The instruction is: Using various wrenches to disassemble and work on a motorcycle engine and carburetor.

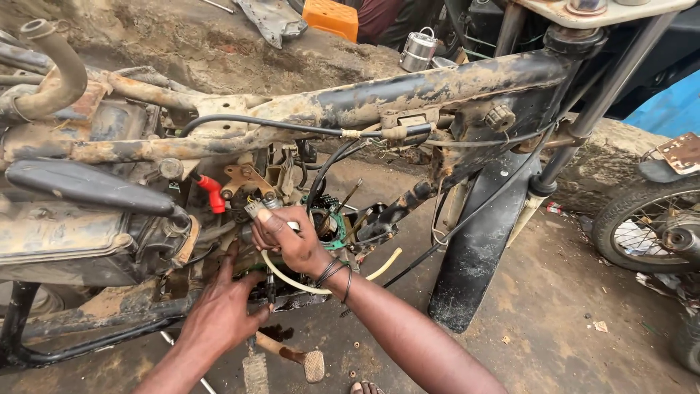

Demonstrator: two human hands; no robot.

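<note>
Gripping a small silvery metal engine part (257,209) under the muddy, rusted motorcycle frame (379,98), my right hand (288,237) has its fingers clamped on it. My left hand (222,310) rests on the grimy engine block (284,295) below, fingers spread apart. A red plug cap (213,193) sits just left; a black front mudguard (477,241) stands right.
</note>
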